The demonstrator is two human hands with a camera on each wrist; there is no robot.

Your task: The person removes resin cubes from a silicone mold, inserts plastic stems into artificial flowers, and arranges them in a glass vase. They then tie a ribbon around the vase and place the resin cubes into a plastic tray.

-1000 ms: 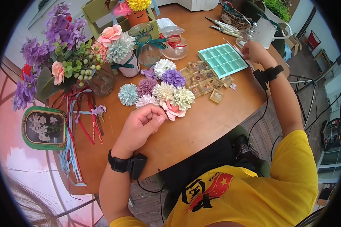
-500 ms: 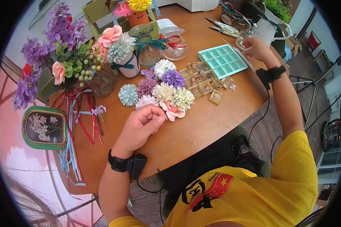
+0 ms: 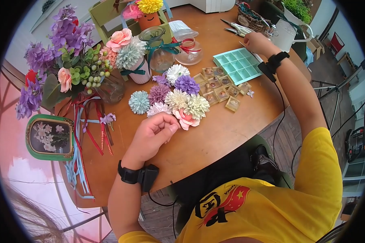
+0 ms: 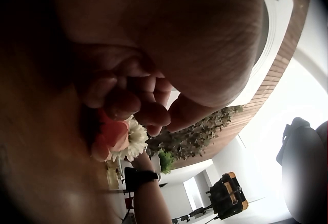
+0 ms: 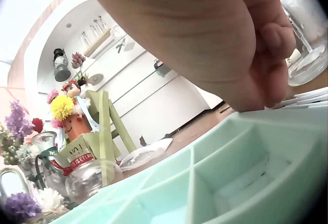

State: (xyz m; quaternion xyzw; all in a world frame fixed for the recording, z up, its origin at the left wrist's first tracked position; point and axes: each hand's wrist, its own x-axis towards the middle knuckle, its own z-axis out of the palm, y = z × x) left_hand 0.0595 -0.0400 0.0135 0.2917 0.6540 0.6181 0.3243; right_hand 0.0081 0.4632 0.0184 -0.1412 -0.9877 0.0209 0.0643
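Note:
My left hand [image 3: 156, 135] rests on the table beside a pink artificial flower [image 3: 186, 119], its fingers loosely curled and holding nothing. In the left wrist view the curled fingers [image 4: 148, 109] overlap that flower. My right hand [image 3: 258, 43] reaches to the far right, past the corner of a mint-green compartment tray [image 3: 238, 65]. Its bent fingers [image 5: 274, 75] point down at thin white sticks [image 5: 310, 98] beside the tray; I cannot tell whether they pinch one. Scissors with white handles [image 3: 243, 30] lie just beyond this hand.
Clear resin blocks [image 3: 221, 94] with things set in them lie against the tray. Artificial flower heads [image 3: 176, 99] cluster mid-table. Glass jars [image 3: 162, 60], a flower vase [image 3: 109, 89], ribbons [image 3: 99, 139] and a green picture frame [image 3: 49, 156] stand or lie left. A white watering can [image 3: 283, 38] stands right.
My right hand has moved left and away from my body, from beside the glass bottle to the sticks near the scissors. My left hand stays by the pink flower.

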